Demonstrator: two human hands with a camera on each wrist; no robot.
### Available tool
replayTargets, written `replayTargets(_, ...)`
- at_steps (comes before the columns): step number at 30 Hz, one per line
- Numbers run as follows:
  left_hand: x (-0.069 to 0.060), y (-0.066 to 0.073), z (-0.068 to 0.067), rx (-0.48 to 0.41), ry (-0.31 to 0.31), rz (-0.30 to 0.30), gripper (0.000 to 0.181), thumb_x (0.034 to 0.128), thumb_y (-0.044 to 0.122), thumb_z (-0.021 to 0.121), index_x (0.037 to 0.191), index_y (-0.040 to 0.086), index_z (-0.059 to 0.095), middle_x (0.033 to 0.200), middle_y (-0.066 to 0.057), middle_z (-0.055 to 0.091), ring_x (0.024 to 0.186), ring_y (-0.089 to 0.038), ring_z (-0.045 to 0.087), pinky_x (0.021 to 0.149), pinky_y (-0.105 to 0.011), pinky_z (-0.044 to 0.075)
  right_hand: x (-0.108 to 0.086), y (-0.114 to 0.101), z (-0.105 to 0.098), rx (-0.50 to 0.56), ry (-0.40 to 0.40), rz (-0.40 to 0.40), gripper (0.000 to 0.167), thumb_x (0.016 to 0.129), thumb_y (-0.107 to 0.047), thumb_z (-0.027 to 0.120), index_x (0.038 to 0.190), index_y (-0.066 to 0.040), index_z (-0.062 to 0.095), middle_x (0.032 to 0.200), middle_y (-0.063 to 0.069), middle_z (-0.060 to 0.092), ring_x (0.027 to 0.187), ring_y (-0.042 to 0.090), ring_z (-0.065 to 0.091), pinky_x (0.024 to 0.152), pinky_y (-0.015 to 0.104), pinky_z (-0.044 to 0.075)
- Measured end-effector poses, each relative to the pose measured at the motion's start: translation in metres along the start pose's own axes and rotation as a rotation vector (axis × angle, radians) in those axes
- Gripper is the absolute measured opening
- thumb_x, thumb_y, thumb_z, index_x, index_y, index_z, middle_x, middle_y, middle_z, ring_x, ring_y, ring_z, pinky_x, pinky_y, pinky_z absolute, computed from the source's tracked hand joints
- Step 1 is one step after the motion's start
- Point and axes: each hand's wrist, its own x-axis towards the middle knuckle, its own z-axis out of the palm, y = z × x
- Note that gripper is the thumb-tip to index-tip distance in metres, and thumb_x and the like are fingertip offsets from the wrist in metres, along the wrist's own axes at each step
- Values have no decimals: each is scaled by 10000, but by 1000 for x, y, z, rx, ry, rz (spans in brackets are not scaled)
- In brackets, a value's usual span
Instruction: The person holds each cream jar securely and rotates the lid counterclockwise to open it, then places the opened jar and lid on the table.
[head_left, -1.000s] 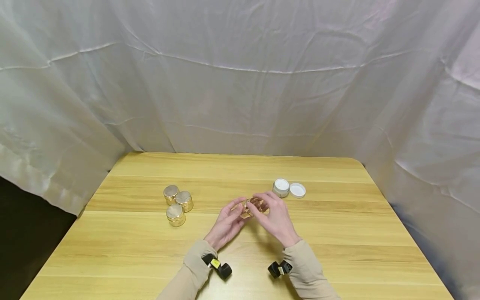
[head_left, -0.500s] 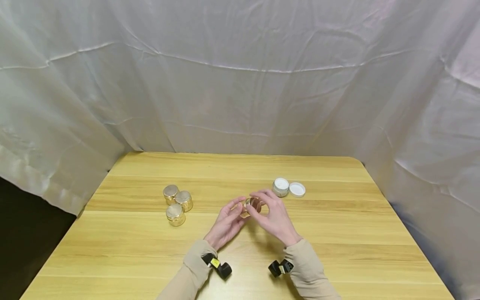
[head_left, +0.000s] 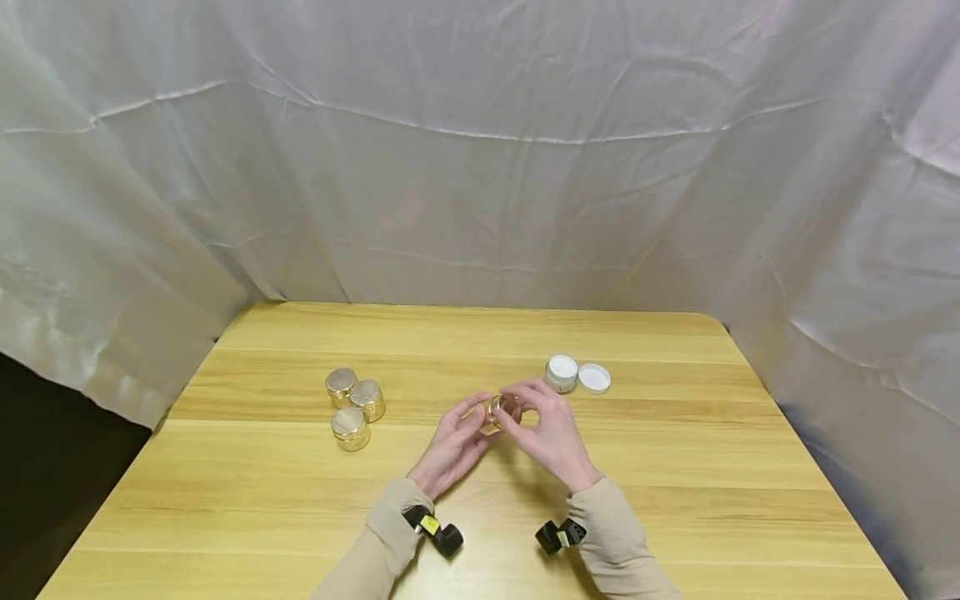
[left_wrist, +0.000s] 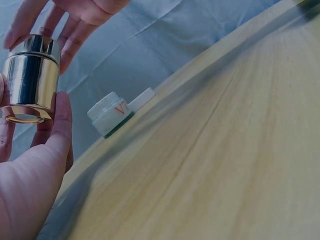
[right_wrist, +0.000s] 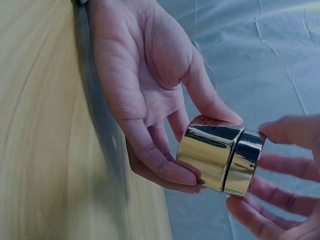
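Observation:
Both hands hold a shiny gold jar (right_wrist: 207, 152) above the middle of the table. The jar is tilted on its side in the head view, with its lid toward the right hand. My left hand (head_left: 452, 454) grips the jar's body between thumb and fingers. My right hand (head_left: 553, 437) pinches the rim of the gold lid (right_wrist: 245, 162) with thumb and fingertips. A narrow dark seam shows between lid and body in the right wrist view. The fingers partly cover the jar in the head view.
Three gold jars (head_left: 350, 427) with lids on stand grouped at the left. Behind the right hand is an uncovered white jar (left_wrist: 112, 117) with orange lettering, its white lid (head_left: 595, 379) beside it. A pale curtain (head_left: 480, 167) hangs behind the wooden table (head_left: 225, 500).
The fingers of my right hand have shifted slightly left and changed their hold around the lid. The left hand and the things on the table have stayed in place.

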Motion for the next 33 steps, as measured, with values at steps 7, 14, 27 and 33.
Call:
replayTargets(7,-1,1,1,-1,15,5,171,1036,155,524,1190,182,592,1142,37,667,1030,-75,648,1004,-223,549,1,-1,-1,6,-14,-18,306,828,-123,783,1111,-21,720,1073,117,707,872,268,698,798,360,613)
replayTargets(14,-1,1,2,-9,4,12,174,1034,157,527,1196,176,587,1154,35,670,1060,-79,650,1053,-264,539,0,1,2,21,28,53,253,867,-163,773,1066,-15,728,976,118,707,752,205,692,696,361,621)
replayTargets(27,-1,1,2,3,1,11,163,1033,168,531,1178,191,603,1141,45,669,1040,-73,648,1034,-246,540,0,1,-1,9,-25,6,288,832,-118,785,1103,-38,726,1047,103,710,884,263,692,792,414,616)
replayTargets(33,-1,0,2,4,-2,12,167,1024,185,552,1184,192,598,1160,36,664,1046,-77,650,1044,-260,538,-1,2,-1,10,-22,11,316,853,-160,777,1132,-27,713,1087,106,700,904,273,695,810,419,611)
